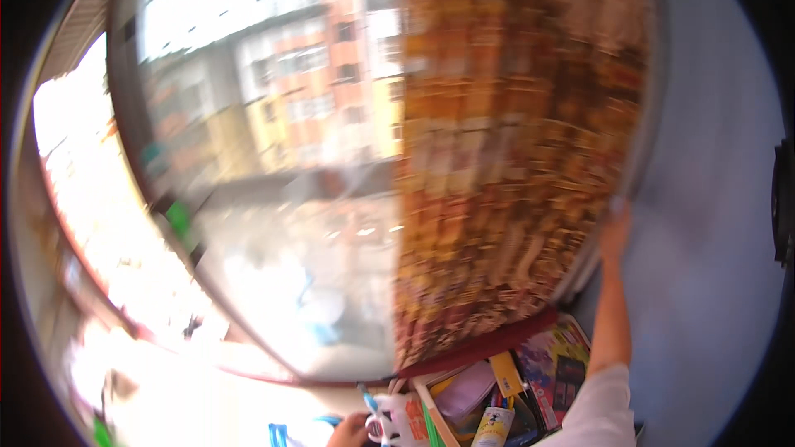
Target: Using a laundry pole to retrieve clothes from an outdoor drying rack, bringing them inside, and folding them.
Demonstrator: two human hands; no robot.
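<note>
My right hand [613, 230] reaches out at the right, touching or close to the side frame of a tall window [621, 189]; blur hides its fingers. Low in the picture, my left hand [351, 429] is beside a blue-and-white object, perhaps a spray bottle [374, 410], and a white bag with orange print [415, 419]; whether it grips anything is unclear. A brown and orange patterned curtain [484, 155] covers the right half of the window. Through the glass pane [273, 136] blurred buildings show.
Below the curtain, a box [438, 413] holds papers and a cup of pens [494, 427]. Next to it lies a colourful printed folder or book [553, 366]. A dark red sill [484, 347] runs under the window. A blue wall [695, 211] stands at the right.
</note>
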